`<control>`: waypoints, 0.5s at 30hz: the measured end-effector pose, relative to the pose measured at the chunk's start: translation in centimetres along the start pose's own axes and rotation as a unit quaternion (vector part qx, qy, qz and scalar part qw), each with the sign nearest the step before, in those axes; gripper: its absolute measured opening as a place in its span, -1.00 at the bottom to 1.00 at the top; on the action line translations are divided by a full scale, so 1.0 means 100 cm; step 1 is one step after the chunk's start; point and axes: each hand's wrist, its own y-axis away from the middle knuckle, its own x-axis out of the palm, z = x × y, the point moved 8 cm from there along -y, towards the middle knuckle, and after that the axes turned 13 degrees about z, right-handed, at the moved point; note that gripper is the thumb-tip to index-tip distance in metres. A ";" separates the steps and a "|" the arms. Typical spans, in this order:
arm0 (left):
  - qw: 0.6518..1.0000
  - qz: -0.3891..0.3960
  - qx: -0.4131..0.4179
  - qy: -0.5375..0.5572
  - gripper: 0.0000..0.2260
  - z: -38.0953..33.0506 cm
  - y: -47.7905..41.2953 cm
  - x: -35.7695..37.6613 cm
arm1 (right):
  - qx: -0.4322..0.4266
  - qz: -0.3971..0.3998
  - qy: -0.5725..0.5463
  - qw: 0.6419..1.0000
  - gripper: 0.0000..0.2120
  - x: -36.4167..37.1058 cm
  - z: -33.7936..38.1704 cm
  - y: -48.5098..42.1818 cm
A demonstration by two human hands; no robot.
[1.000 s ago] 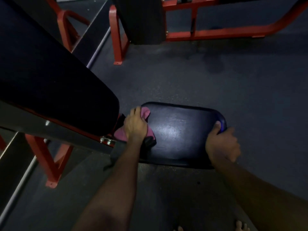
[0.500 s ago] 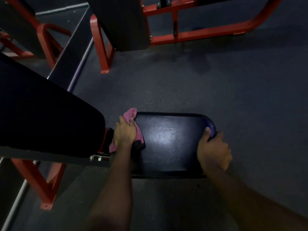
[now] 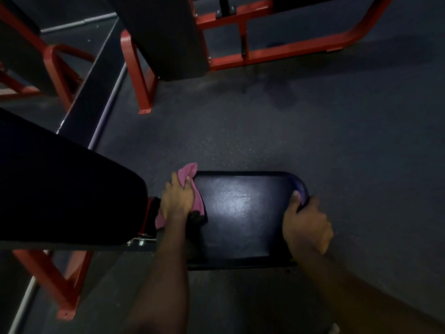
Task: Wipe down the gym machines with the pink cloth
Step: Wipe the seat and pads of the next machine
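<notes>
Bracing the bench from the near side, the right hand [image 3: 307,227] has kept its hold on the right end of the black seat pad [image 3: 245,213]: the thumb [image 3: 295,196] lies flat on top by the far right corner, while the other fingers curl under the edge, where I cannot tell how they sit. The left hand [image 3: 177,201] has crept along the seat pad's left edge toward its far corner over the last second, fingers close together and curled over the pink cloth [image 3: 189,173], pressing it down. The pink cloth now pokes out past the far left corner, with a lower fold trailing beside the wrist near the hinge. That suggests the left edge is nearly covered, while the shiny middle and right side of the seat pad probably await a pass. Just left, the dark backrest pad [image 3: 67,184] slopes up over its red frame leg [image 3: 55,280], and I judge it the likely next surface. Beyond lies speckled rubber floor [image 3: 240,128], and farther off another machine [image 3: 163,37] on red tubing, not yet reached.
</notes>
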 end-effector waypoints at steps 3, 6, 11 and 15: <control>0.998 0.010 0.058 -0.037 -0.61 -0.026 -0.021 -0.006 | -0.005 -0.009 0.005 1.000 -0.49 -0.001 0.001 0.000; 0.984 0.019 0.142 -0.110 -0.66 -0.057 -0.014 0.001 | -0.008 -0.007 0.003 1.000 -0.52 -0.003 0.003 0.002; 0.952 0.029 0.266 -0.148 -0.40 -0.084 0.011 0.006 | -0.008 0.001 0.010 1.000 -0.51 -0.004 0.005 0.001; 0.976 0.107 0.148 -0.122 -0.55 -0.075 -0.026 0.002 | 0.003 0.011 0.002 1.000 -0.49 -0.001 0.002 -0.001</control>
